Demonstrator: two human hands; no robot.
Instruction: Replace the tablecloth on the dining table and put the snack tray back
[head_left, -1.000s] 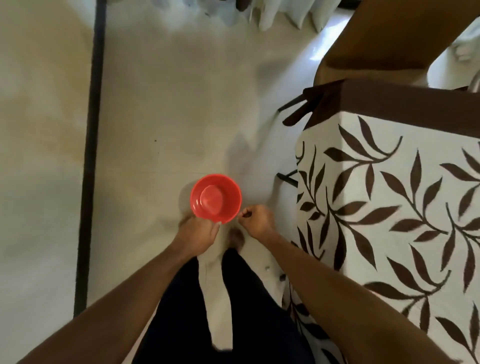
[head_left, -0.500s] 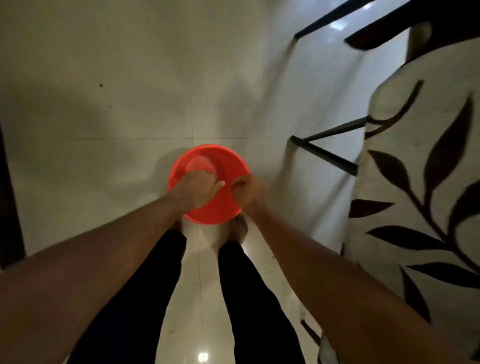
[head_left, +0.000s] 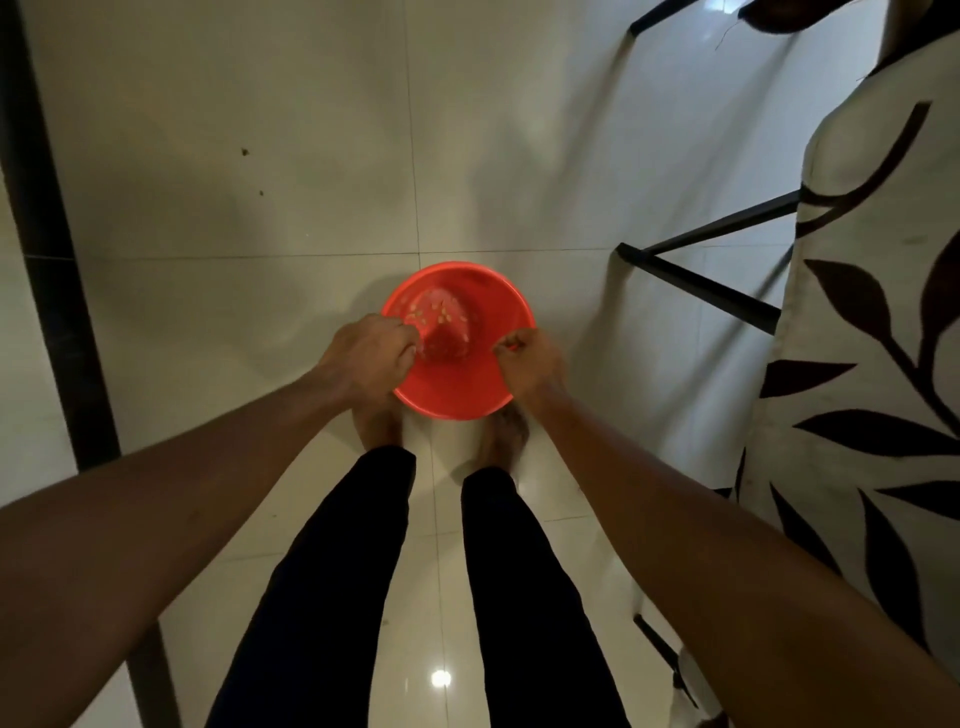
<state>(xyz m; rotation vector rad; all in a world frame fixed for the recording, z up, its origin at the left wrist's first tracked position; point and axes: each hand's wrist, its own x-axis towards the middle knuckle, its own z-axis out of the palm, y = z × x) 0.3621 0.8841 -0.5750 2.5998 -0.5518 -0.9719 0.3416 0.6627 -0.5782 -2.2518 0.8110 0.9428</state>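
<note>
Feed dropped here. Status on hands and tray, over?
Left hand grips tray rim, right hand pinches opposite rim. Tray down by the feet, snack bits inside. Cloth and table leg to the right, apart from tray.

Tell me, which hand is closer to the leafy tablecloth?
Right. The right hand grips the red tray on its tablecloth side; the left hand grips the opposite rim, farther away.
</note>
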